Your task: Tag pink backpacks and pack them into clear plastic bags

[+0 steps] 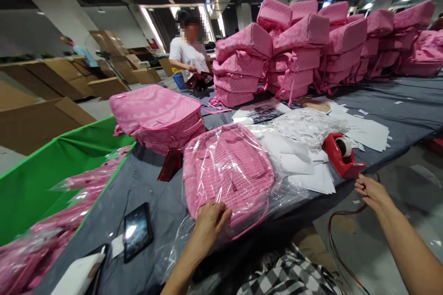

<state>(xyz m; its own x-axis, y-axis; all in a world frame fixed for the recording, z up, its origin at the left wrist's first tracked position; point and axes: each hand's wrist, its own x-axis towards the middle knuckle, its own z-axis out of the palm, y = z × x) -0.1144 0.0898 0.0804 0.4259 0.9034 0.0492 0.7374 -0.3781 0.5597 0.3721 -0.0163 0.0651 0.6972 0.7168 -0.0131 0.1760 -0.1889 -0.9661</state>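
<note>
**Bagged pink backpack is lying at the near edge of the table!**

The left hand is resting on its clear plastic bag, fingers curling; whether they're pinching film, I cannot tell. Over on the other side, the right hand is hovering at the near end of the red tape dispenser, fingertips bunching; whether they're gripping tape, I cannot tell. White paper sheets are lying between backpack and dispenser.
</note>
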